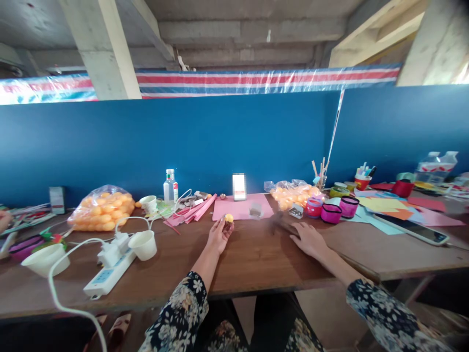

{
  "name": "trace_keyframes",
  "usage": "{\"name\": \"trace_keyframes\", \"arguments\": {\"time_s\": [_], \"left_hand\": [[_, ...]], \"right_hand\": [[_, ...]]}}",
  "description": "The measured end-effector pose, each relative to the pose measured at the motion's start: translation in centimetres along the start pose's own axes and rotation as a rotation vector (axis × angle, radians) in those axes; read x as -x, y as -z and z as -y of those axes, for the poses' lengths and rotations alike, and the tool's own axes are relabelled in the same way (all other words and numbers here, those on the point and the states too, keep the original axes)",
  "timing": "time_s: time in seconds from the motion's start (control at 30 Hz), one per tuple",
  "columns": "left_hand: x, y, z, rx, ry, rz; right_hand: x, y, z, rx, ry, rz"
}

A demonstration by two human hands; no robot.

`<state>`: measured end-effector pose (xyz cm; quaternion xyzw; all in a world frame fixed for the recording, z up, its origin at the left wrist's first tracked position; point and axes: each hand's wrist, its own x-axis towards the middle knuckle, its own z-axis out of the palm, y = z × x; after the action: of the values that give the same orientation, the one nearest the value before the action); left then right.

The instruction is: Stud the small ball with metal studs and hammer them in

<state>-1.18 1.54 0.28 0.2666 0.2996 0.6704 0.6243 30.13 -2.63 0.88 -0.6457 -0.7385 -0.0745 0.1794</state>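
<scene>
My left hand (pixel 220 233) is raised just above the brown table (pixel 252 259) and pinches a small yellow ball (pixel 229 218) between its fingertips. My right hand (pixel 306 237) reaches forward, low over the table; its fingertips are smeared by motion. A pink paper sheet (pixel 234 210) lies just beyond both hands, with a small grey object (pixel 255 210) on it and a phone (pixel 239 187) standing upright at its far edge. A metal clip (pixel 295 211) sits ahead of my right hand.
Two clear bags of yellow balls (pixel 102 208) (pixel 291 193) flank the pink sheet. Paper cups (pixel 143 244) and a white power strip (pixel 106 276) with its cable lie on the left. Tape rolls (pixel 331 213), coloured paper (pixel 388 205), a tablet (pixel 414 229) and bottles (pixel 436 166) fill the right.
</scene>
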Motion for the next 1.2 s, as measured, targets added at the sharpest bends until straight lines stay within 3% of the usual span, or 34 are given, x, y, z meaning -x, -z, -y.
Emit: {"name": "trace_keyframes", "arguments": {"time_s": [0.17,0.37,0.5,0.67,0.83,0.97,1.07,1.2], "left_hand": [[0.0,0.0,-0.1,0.018,-0.008,0.025],[0.0,0.1,-0.1,0.038,-0.016,-0.002],[-0.1,0.2,0.0,0.052,-0.01,0.001],[0.0,-0.1,0.0,0.089,-0.02,-0.007],[0.3,-0.3,0.0,0.137,0.014,-0.022],[0.4,-0.2,0.0,0.08,0.025,0.056],[0.4,0.0,0.0,0.07,0.029,0.08],[0.3,0.1,0.0,0.072,0.035,0.075]], "right_hand": [[-0.4,-0.2,0.0,0.028,0.026,0.055],[-0.9,1.5,1.3,0.085,0.086,0.191],[-0.4,1.7,1.0,0.064,0.093,0.173],[0.3,2.2,0.8,-0.213,0.048,0.052],[1.8,3.6,4.8,-0.551,-0.036,-0.061],[3.3,4.0,8.9,-0.944,-0.042,0.125],[3.7,4.0,11.2,-0.928,0.054,0.089],[3.0,4.1,13.0,-0.735,0.183,-0.076]]}}
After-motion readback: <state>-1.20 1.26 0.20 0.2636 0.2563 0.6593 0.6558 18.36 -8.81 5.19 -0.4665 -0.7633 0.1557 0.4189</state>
